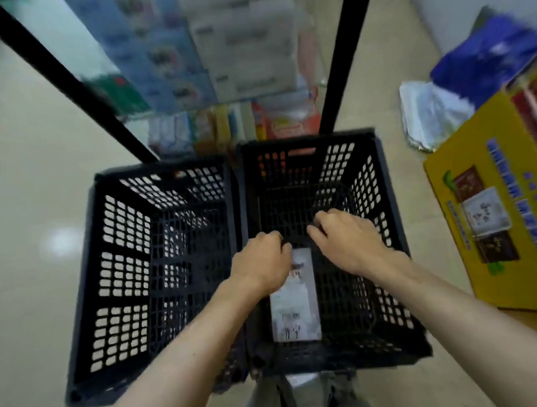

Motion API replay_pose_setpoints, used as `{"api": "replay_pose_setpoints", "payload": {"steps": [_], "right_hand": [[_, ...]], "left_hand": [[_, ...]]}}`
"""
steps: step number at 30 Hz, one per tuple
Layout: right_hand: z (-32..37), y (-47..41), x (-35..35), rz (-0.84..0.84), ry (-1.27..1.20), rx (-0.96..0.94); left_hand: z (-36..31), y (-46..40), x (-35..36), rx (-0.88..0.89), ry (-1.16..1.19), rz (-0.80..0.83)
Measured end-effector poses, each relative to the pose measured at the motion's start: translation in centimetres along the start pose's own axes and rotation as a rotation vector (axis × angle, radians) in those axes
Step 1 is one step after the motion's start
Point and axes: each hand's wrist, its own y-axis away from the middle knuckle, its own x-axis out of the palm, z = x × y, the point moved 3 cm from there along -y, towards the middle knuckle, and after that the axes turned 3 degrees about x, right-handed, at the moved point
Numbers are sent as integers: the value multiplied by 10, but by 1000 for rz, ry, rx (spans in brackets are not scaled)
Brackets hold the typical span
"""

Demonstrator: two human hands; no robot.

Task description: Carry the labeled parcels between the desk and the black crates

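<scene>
Two bare hands are reaching down into the right crate (329, 246), one of two black lattice crates standing side by side on a pale floor (19, 205), with the left crate (148, 274) just beside it. A dark parcel (293, 297) bearing a long white label is lying inside the right crate, between and below the hands. The left hand (261, 259) is sitting over the parcel's far left edge with fingers curled down around it, apparently gripping it; the right hand (344, 238) is lying at the parcel's far right with fingers bent downward, though whether they are closing on the parcel cannot be told through the blur. The label is carrying dark print in blocks, none of it legible. To the right, a yellow box (497, 227) is showing blue lettering down its side and small product pictures, the writing too smeared to read. Beyond it a blue bag (491, 57) and a white bundle (431, 114) are lying on the floor. Behind the crates, a black-framed shelf (343, 47) is holding blurred cartons and bright packets.
</scene>
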Motion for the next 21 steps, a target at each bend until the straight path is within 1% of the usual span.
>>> {"api": "replay_pose_setpoints", "payload": {"steps": [4, 7, 11, 13, 16, 19, 21], "right_hand": [[44, 12, -137, -156, 41, -59], [81, 34, -240, -269, 50, -96], [129, 70, -362, -418, 42, -151], [151, 86, -415, -463, 45, -194], [182, 114, -490, -532, 76, -264], [201, 139, -558, -608, 126, -306], [205, 150, -591, -656, 151, -333]], "left_hand": [[-50, 41, -128, 87, -78, -219], [-84, 85, -224, 118, -123, -394], [-123, 150, -339, 163, -127, -583], [-140, 185, -388, 177, -128, -668], [-165, 235, -453, 221, -193, -804], [-190, 277, -510, 219, -232, -877], [-204, 298, -536, 210, -261, -936]]}}
